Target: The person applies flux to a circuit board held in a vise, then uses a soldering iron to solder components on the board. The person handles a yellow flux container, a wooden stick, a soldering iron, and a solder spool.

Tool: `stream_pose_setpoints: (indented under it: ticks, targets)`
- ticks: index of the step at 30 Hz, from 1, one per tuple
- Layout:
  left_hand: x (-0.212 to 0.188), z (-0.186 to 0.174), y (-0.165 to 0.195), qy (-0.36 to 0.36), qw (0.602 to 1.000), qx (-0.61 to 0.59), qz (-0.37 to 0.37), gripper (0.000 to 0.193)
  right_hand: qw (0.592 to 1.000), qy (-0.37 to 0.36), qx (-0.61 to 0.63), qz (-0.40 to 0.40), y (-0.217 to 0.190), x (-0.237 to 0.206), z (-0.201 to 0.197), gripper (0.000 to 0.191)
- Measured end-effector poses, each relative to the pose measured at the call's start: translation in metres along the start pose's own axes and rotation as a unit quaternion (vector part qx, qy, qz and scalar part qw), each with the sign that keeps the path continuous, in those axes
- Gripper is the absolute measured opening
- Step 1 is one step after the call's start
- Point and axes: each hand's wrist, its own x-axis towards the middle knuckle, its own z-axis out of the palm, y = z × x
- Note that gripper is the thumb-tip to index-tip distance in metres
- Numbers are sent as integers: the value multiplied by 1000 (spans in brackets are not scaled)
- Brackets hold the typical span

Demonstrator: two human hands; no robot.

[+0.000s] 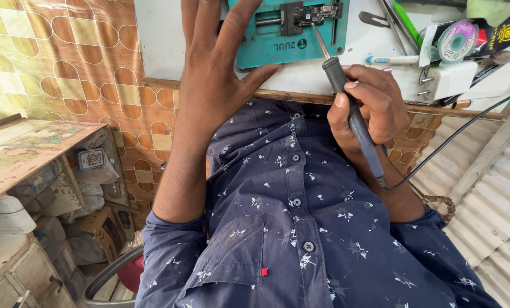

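My right hand [369,100] grips a dark blue soldering iron [352,108] by its handle, with the metal tip pointing up toward a teal repair mat [277,48]. A small circuit board [317,14] is clamped in a holder on that mat. My left hand [215,63] is raised with fingers spread, palm over the left side of the mat, thumb near its lower edge. The iron's black cable [454,137] trails off to the right. My dark blue patterned shirt [295,217] fills the lower part of the view.
On the white worktop [158,40] lie tweezers [394,23], a white pen [392,59], a solder spool [456,40] and a white plug adapter [446,80]. A cluttered shelf [38,188] stands at the left. Corrugated metal sheet [494,211] is at the right.
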Motion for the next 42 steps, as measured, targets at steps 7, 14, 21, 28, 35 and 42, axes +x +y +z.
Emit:
stream_pose_setpoints:
  ticks: [7,14,21,28,35,42]
  targets:
    - [0,1,-2,5,1000,5,8,83,1000,3,5,-17,1,2,2,20]
    - [-1,1,-2,9,1000,7,14,84,1000,17,4,-19,2,3,5,18]
    - [1,1,-1,5,1000,8,10,83,1000,0,17,-22,0,3,4,19]
    - [1,0,0,9,1000,-5,8,81,1000,6,8,-17,1,2,3,18]
    - [1,-1,1,7,1000,-3,0,81,999,11,5,-39,2,0,5,19]
    - [1,0,1,12,1000,-14,5,82,999,17,1,-42,4,-1,5,18]
